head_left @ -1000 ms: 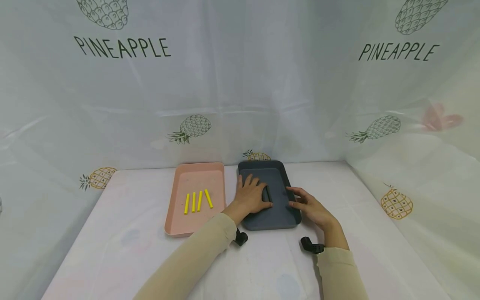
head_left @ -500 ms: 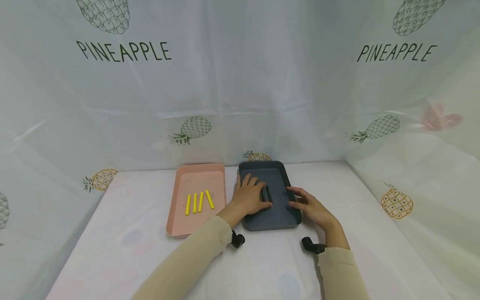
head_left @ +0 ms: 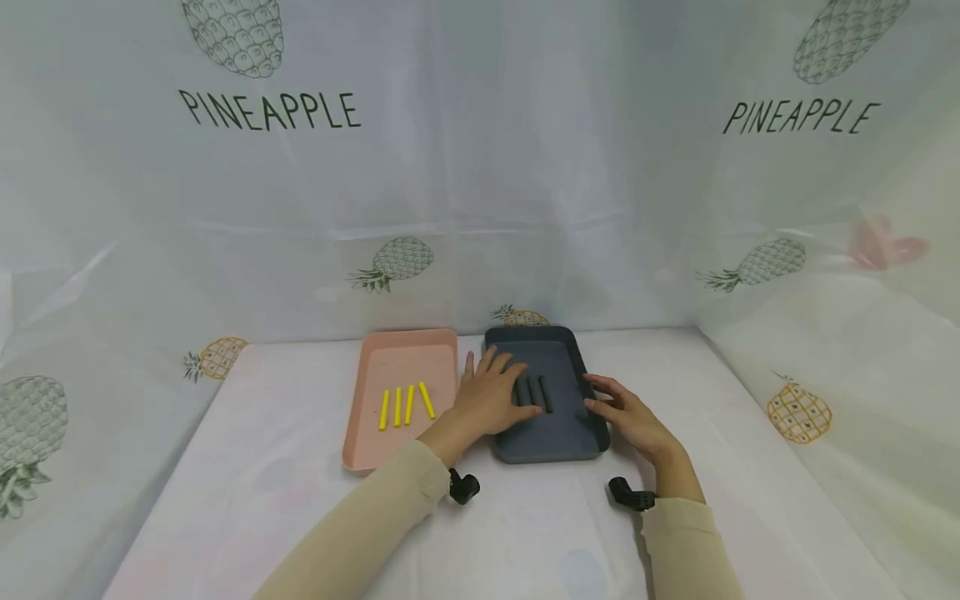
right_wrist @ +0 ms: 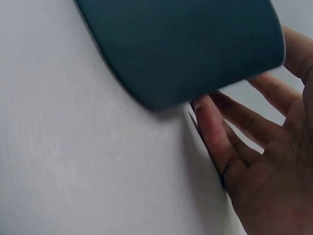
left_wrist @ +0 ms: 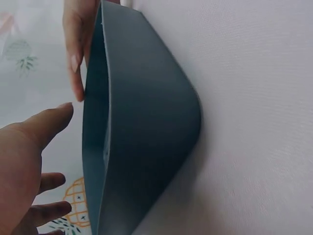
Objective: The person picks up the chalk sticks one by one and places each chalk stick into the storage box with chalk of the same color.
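My left hand (head_left: 487,398) is over the left part of a dark grey tray (head_left: 551,442), its fingers spread. Just right of it, several short dark sticks (head_left: 532,390) lie side by side inside the tray; the hand partly hides the leftmost. In the left wrist view, the thumb and fingers stand apart above the tray rim (left_wrist: 110,98) and nothing shows between them. My right hand (head_left: 633,421) rests at the tray's right side, relaxed fingers against the wall. The right wrist view shows those fingers (right_wrist: 215,129) beside the outer wall (right_wrist: 190,49), low by the tabletop.
Left of the dark tray stands a pink tray (head_left: 408,350) with several yellow sticks (head_left: 409,405) in it. Both trays are on a white cloth-covered table (head_left: 525,533). A pineapple-print curtain (head_left: 525,192) hangs behind and at the sides.
My left hand has drawn left across the dark tray, uncovering more of the dark sticks beside it. The right hand has stayed at the tray's right side. The head view has shifted slightly.
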Tool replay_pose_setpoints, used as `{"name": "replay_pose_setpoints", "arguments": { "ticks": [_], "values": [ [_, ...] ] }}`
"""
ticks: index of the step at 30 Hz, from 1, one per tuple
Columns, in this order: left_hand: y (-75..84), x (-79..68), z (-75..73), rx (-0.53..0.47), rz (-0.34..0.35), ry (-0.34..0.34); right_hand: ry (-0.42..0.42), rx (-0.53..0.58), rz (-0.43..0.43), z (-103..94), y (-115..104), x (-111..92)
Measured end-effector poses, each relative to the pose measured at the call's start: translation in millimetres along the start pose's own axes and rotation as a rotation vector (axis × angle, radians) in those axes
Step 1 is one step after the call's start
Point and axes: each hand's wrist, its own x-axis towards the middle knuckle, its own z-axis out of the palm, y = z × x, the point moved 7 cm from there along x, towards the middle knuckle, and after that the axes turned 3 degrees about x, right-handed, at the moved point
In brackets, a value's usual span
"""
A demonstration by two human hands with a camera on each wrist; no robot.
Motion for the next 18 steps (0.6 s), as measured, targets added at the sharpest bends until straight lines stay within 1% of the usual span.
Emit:
{"name": "replay_pose_setpoints", "arguments": {
  "ticks": [5, 8, 14, 18],
  "values": [
    [-3.3, -2.6, -5.2, -0.014, 0.014, 0.007, 0.052, -0.040, -0.017, -5.7, -5.5, 0.3],
    [-9.5, -5.4, -9.1, -0.030, 0.006, 0.001, 0.089, -0.070, -0.018, -8.5, -9.6, 2.3],
    [-30.2, -13.2, -15.2, -0.067, -0.035, -0.017, 0.165, -0.136, -0.041, -14.7, -24.0, 6.2],
    [-47.6, -20.0, -18.9, -0.094, -0.073, -0.020, 0.166, -0.186, -0.098, -14.5, -40.0, 11.3]
  ]
}}
